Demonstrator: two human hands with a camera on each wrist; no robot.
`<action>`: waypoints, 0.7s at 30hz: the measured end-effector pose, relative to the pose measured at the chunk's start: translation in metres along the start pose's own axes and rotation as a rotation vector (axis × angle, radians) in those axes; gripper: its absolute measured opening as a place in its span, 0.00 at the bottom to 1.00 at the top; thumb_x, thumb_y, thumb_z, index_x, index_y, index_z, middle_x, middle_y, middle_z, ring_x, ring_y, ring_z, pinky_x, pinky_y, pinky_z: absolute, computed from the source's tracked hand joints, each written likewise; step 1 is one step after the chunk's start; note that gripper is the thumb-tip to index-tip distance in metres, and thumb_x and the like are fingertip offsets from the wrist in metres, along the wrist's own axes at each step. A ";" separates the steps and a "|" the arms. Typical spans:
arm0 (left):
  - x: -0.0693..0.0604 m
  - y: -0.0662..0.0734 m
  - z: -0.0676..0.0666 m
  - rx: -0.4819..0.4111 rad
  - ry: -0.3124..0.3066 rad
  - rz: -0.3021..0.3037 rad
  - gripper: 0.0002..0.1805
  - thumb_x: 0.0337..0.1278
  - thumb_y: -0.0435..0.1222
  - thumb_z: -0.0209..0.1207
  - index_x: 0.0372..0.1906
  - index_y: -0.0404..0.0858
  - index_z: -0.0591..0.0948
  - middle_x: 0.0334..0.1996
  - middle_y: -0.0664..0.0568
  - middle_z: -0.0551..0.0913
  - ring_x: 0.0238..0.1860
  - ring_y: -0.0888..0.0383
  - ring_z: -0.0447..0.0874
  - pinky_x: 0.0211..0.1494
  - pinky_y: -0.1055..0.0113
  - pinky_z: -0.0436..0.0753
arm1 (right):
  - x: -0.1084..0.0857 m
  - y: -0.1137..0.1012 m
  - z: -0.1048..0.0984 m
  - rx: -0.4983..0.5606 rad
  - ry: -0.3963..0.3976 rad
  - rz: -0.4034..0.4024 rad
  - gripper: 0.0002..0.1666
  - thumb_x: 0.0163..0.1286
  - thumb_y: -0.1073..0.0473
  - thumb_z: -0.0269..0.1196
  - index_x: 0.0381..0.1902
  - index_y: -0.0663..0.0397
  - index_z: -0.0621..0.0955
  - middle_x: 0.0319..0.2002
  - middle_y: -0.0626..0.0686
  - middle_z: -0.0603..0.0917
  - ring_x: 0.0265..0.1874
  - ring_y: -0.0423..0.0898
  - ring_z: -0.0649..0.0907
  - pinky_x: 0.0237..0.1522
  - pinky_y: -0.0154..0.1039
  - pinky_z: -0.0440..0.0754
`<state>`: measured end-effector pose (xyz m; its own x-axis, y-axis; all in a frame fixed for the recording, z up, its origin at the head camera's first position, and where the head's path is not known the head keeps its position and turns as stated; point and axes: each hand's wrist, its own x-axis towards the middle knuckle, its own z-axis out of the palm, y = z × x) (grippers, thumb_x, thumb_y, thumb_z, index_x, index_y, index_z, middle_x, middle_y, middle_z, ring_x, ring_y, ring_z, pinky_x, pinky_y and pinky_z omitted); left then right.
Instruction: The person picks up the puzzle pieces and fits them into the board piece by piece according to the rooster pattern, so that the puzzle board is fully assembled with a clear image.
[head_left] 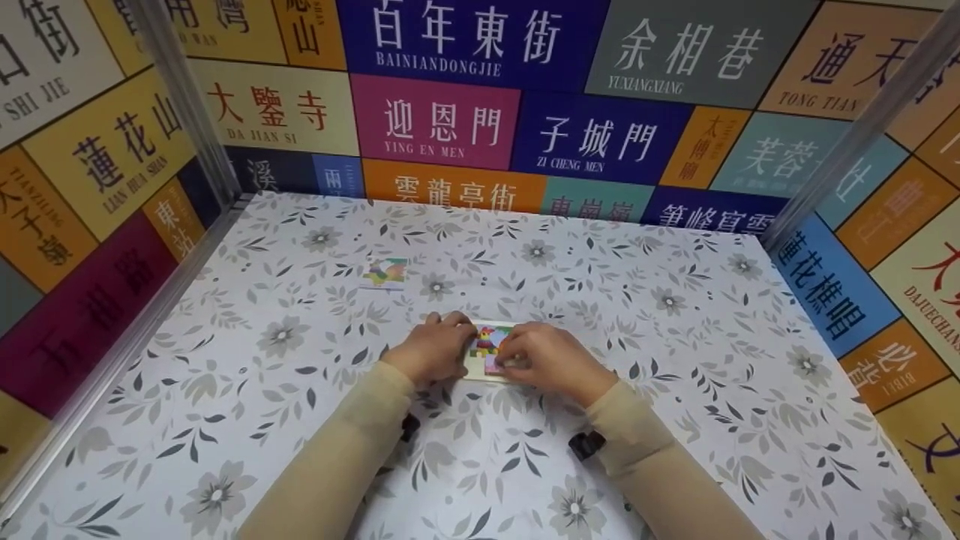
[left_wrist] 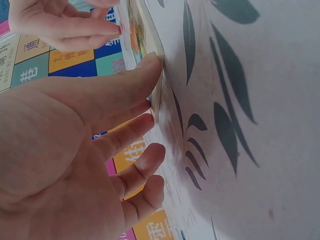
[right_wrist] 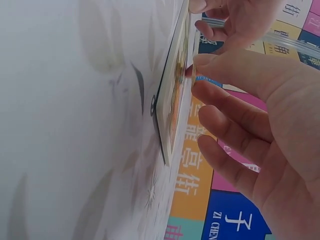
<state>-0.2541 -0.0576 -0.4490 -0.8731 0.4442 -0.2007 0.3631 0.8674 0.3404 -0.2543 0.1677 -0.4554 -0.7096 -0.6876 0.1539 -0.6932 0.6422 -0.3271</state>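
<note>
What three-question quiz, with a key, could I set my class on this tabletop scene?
1. Which bare hand pinches the thin, flat, pinkish piece at the cream-rimmed, rectangular picture board?
2. True or false: the person's bare left hand is well away from the board.
3. Fill the blank: beyond the hands, the small, multicoloured, squarish item lies on the white, flower-patterned table covering, toward the person's ____.

Key:
1. The right hand.
2. False; it grips the board's edge.
3. Left.
</note>
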 end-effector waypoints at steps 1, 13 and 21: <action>0.000 0.000 0.000 -0.001 0.003 0.003 0.36 0.59 0.40 0.72 0.72 0.42 0.74 0.72 0.49 0.71 0.66 0.42 0.70 0.68 0.46 0.74 | 0.001 -0.001 0.001 0.000 0.002 -0.007 0.04 0.64 0.57 0.73 0.37 0.43 0.92 0.41 0.44 0.88 0.42 0.43 0.85 0.48 0.44 0.84; -0.003 -0.001 0.000 0.013 0.024 0.032 0.33 0.59 0.38 0.72 0.69 0.41 0.77 0.70 0.49 0.72 0.63 0.40 0.71 0.64 0.45 0.77 | 0.010 -0.006 0.012 -0.037 0.014 -0.058 0.04 0.64 0.55 0.73 0.37 0.42 0.92 0.41 0.45 0.89 0.43 0.45 0.86 0.48 0.44 0.84; -0.002 0.000 -0.001 0.025 0.017 0.026 0.33 0.59 0.38 0.71 0.70 0.42 0.76 0.70 0.48 0.72 0.62 0.40 0.71 0.63 0.45 0.77 | 0.014 -0.008 0.013 -0.029 -0.002 -0.059 0.05 0.63 0.58 0.72 0.38 0.44 0.92 0.42 0.45 0.89 0.43 0.46 0.86 0.48 0.45 0.84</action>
<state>-0.2526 -0.0589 -0.4480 -0.8688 0.4627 -0.1764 0.3931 0.8611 0.3224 -0.2572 0.1487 -0.4628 -0.6672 -0.7252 0.1698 -0.7371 0.6102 -0.2904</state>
